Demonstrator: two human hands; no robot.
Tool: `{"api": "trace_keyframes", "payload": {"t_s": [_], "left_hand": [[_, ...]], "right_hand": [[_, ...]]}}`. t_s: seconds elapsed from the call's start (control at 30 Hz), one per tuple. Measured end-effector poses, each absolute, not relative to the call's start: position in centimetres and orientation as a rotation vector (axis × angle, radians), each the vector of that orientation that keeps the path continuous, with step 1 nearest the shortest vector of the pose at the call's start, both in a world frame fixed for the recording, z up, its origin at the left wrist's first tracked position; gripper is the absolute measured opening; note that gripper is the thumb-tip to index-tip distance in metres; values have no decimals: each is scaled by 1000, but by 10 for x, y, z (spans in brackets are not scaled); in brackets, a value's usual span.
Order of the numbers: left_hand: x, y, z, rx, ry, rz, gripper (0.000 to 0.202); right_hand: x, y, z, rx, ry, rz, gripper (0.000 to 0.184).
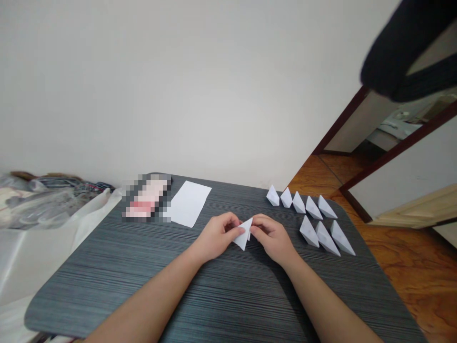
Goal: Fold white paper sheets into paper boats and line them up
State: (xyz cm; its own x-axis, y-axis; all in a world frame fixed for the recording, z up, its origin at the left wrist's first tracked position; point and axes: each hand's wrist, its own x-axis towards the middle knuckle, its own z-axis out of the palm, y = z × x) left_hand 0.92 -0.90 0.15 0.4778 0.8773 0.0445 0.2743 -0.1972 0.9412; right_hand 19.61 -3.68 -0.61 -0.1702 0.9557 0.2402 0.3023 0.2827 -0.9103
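A small piece of folded white paper [244, 237] with pointed corners is held just above the middle of the table. My left hand [218, 237] pinches it from the left, thumb on the near face. From the right, the thumb and fingers of my right hand [273, 237] close on its upper right edge. The fingertips behind the paper are partly hidden. Several folded white paper boats [313, 207] stand in two rows to the right of my right hand. Left of my hands lies a flat white sheet of paper [191, 204].
The dark wood-grain table [171, 286] has rounded corners and meets a pale wall [200, 95]. A blurred-out pinkish object [148, 197] lies at its far left. Plastic-covered bundles [46, 209] are beside the table. A dark strap-like shape [389, 57] hangs at the upper right.
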Motion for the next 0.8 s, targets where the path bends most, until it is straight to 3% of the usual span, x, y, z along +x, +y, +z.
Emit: {"api": "trace_keyframes", "payload": {"t_s": [0.23, 0.53, 0.8], "left_hand": [[8, -9, 3, 1721, 1009, 718, 19], [8, -10, 5, 1866, 983, 579, 26], [7, -9, 5, 1822, 995, 620, 20]], "right_hand": [[194, -37, -18, -1305, -1518, 1007, 17], [191, -41, -11, -1413, -1712, 808, 15], [191, -42, -5, -1392, -1721, 981, 19]]}}
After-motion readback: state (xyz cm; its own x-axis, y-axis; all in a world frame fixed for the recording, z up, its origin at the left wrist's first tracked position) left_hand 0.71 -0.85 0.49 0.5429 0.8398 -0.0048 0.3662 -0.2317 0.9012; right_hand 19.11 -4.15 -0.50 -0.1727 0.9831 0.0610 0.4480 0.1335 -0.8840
